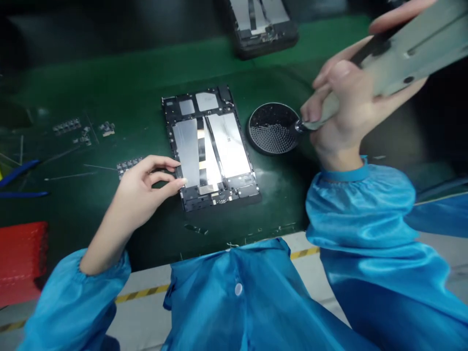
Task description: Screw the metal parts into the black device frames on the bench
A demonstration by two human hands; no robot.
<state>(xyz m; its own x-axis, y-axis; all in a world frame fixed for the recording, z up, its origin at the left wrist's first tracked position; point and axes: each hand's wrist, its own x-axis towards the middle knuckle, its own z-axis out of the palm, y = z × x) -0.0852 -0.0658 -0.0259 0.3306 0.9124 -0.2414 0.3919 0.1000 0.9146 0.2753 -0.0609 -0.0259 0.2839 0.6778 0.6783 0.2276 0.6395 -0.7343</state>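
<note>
An opened tablet (227, 141) lies on the green mat, its silvery inner plates and black ribbon cables exposed. At its lower left edge, my left hand (142, 185) has thumb and fingers closed on the frame. My right hand (347, 97) is wrapped round a grey-green electric screwdriver (413, 53), tilted with its tip down to the left. That tip reaches the right side of a round black dish (273, 139) holding many tiny screws. Whether a screw sits on the tip is too small to tell.
Another opened tablet (265, 29) lies at the back. Small circuit boards (68, 126) are scattered on the left, near blue-handled tweezers or pliers (22, 173). A red bin (24, 258) stands at the lower left. Small scraps lie along the mat's (157, 243) front edge.
</note>
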